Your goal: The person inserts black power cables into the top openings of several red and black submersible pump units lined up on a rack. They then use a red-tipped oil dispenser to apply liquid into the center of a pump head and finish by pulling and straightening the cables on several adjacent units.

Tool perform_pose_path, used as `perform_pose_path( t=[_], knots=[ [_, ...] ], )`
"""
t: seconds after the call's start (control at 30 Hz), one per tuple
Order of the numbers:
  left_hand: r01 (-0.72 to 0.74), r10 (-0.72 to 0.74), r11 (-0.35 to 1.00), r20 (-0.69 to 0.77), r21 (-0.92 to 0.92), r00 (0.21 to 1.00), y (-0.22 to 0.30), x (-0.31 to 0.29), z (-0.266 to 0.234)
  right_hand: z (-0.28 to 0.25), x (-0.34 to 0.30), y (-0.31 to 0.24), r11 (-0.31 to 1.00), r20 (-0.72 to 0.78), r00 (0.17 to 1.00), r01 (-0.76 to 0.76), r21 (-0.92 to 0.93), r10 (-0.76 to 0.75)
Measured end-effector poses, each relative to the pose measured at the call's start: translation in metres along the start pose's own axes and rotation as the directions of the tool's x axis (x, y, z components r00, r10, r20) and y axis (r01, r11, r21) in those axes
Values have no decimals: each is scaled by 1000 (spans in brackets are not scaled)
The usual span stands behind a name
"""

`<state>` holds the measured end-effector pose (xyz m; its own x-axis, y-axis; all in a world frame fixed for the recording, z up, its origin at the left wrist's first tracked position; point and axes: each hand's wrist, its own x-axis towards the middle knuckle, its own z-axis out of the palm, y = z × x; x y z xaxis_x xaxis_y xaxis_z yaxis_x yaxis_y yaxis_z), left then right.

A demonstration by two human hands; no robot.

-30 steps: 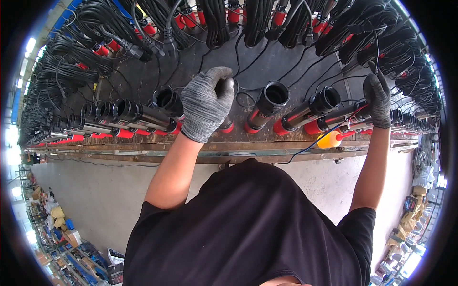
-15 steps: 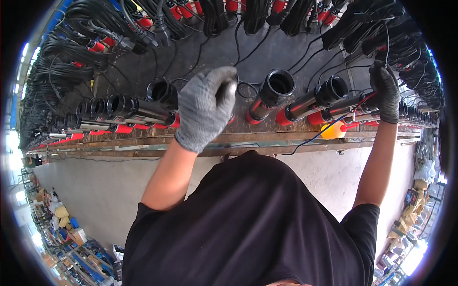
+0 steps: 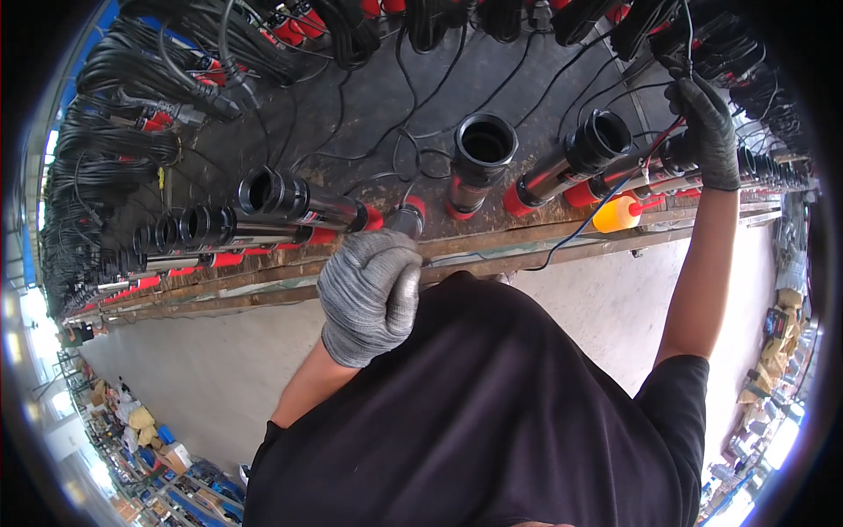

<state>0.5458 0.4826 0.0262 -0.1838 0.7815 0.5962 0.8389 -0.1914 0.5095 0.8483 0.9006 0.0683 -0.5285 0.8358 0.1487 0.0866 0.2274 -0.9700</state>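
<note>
My left hand (image 3: 369,299), in a grey knitted glove, is closed at the table's front edge around the near end of a steel pump cylinder (image 3: 406,220). The cylinder tilts toward me with its red end on the table; the glove hides its other end. At the right, my right hand (image 3: 709,132), in a darker glove, is raised with its fingers closed on a thin black cable (image 3: 688,39). Red and blue wires (image 3: 606,195) run down from beside that hand. Two pump cylinders with open black collars (image 3: 486,145) (image 3: 604,136) stand between my hands.
More pump cylinders (image 3: 272,195) line the front edge to the left and right. Coiled black cords (image 3: 123,140) are heaped along the back and sides. A yellow bottle (image 3: 616,215) with a red nozzle is near the right front edge. Loose cables cross the dark tabletop (image 3: 369,114).
My left hand has come down and toward me, and the cylinder by it now shows its red end, tilted. My right hand has risen slightly. The view has shifted a little.
</note>
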Motion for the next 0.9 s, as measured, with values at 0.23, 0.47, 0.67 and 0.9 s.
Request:
perform_pose_path(
  t=[0.23,0.47,0.67,0.9],
  knots=[
    [-32,32,999,10,-4,999,-11,9,-2,-3,-3,2,996,56,996,60,65,-64],
    [-28,29,1000,-12,11,1000,-15,11,0,-11,-2,7,998,50,998,45,48,-47],
    [-20,20,1000,-15,10,1000,-12,11,0,-4,-4,0,996,67,997,20,81,-26],
    [-31,33,999,-44,28,999,-11,8,1,2,-6,-2,994,67,995,62,91,-68]
  ],
)
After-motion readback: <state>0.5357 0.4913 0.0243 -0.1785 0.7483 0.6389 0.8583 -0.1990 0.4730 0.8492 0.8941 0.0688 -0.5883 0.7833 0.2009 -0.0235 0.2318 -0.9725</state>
